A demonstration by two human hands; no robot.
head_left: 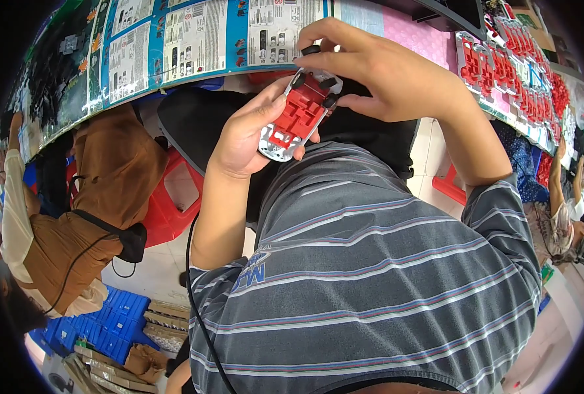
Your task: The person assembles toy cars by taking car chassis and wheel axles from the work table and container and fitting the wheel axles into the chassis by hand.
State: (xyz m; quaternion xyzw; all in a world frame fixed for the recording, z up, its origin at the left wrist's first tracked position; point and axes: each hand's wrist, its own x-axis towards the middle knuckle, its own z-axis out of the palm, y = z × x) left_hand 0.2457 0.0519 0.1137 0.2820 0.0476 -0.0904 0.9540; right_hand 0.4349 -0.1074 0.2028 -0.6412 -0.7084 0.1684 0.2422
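A toy car [296, 117] lies wheel-side up in my left hand [244, 134], whose thumb and fingers grip its sides. Its red underside faces up, framed by a white and silver body. Several black wheels show at its far end. Over that end is my right hand [397, 72], its fingers curled around a small black wheel [311, 50]. The right thumb is beside the car's edge, close to another wheel. Whether the wheel at my right fingertips is joined to an axle cannot be made out.
Printed card sheets [193, 39] cover the table ahead. Rows of red toy car parts [495, 69] stand at the right, with dark parts [49, 72] at the far left. A co-worker in brown [118, 157] sits at left by a red stool [173, 197]. Blue crates [101, 325] stand behind.
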